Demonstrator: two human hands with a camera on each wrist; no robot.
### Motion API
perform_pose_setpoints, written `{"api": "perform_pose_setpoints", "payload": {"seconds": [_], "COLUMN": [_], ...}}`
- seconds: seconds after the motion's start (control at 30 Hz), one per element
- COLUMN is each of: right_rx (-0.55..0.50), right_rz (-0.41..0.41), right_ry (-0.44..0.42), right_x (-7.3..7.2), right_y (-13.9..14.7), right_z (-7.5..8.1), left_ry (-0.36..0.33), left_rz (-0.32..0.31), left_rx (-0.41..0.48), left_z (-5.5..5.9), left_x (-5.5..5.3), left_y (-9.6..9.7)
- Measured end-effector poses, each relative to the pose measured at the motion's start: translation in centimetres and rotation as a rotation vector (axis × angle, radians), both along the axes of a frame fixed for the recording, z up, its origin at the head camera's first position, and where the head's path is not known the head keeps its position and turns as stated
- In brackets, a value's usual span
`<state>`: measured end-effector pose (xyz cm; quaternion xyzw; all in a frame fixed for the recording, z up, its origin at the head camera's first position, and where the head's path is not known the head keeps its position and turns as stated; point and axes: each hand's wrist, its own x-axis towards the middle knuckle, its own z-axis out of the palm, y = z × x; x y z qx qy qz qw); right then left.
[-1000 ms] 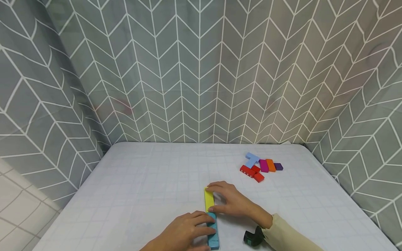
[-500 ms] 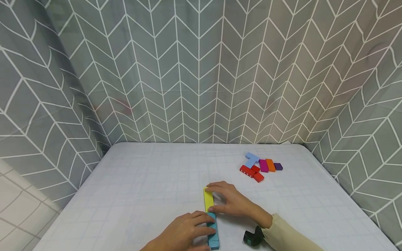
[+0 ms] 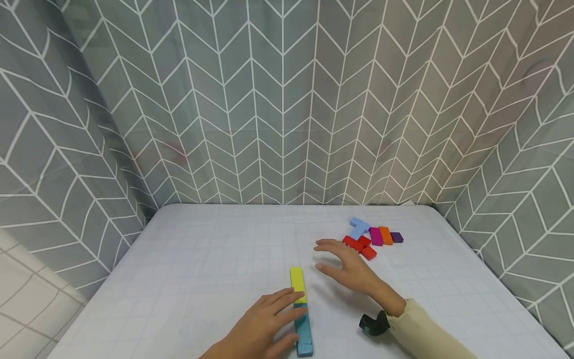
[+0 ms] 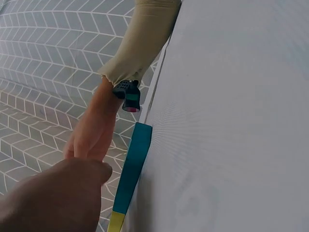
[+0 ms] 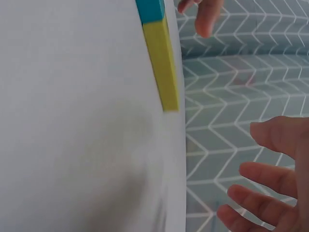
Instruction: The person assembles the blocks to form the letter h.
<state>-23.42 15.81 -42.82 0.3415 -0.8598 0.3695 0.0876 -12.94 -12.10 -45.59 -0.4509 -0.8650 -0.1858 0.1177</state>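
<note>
In the head view, a yellow block (image 3: 297, 280) and a longer teal block (image 3: 305, 345) lie end to end in one straight line on the white table. Above this line my left hand (image 3: 269, 321) hovers with spread, relaxed fingers, overlapping part of both blocks and holding nothing. My right hand (image 3: 350, 267) is off to the right of the yellow block, its fingers parted and nothing between them. The right wrist view shows the yellow block (image 5: 161, 67) joined end-on to the teal one, apart from the right hand's (image 5: 280, 179) fingers.
Beyond the right hand lies a group of blocks: light blue (image 3: 358, 228), red (image 3: 369, 253), magenta (image 3: 376, 236), orange (image 3: 385, 236) and dark purple (image 3: 396, 237). A black wrist camera (image 3: 374, 324) sits at the right sleeve. Grey patterned curtains (image 3: 269, 124) surround the table (image 3: 202, 259).
The right hand has let go of the yellow block and moved up and right, toward the coloured group. The left hand has lifted its fingers off the teal block.
</note>
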Motion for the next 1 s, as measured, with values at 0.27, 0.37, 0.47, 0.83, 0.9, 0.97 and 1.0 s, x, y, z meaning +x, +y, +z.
{"api": "perform_pose_setpoints", "payload": {"seconds": [0.27, 0.37, 0.47, 0.83, 0.9, 0.97, 1.0], "right_rx": [-0.013, -0.016, -0.012, 0.032, 0.047, 0.058, 0.062], "right_rz": [-0.103, -0.129, -0.164, -0.329, -0.368, -0.401, -0.413], "right_ry": [0.041, 0.051, 0.049, -0.014, -0.021, -0.024, -0.022], "right_x": [-0.7, -1.2, -1.8, -3.8, -4.2, -4.5, -4.7], "right_y": [3.5, 4.9, 6.1, 9.8, 10.5, 11.3, 11.6], "right_z": [-0.2, -0.3, -0.3, -0.6, -0.8, -0.8, -0.9], "left_ry": [-0.075, -0.064, -0.073, -0.141, -0.144, -0.152, -0.154], "left_rz": [0.071, 0.059, 0.065, 0.101, 0.105, 0.114, 0.118], "left_rx": [-0.088, -0.109, -0.123, -0.148, -0.141, -0.132, -0.126], "left_z": [-0.2, -0.4, -0.4, -0.1, -0.1, -0.1, -0.1], "left_x": [0.0, 0.0, 0.0, 0.0, -0.1, -0.1, -0.1], "left_y": [-0.1, -0.2, -0.2, -0.1, 0.0, 0.1, 0.1]}}
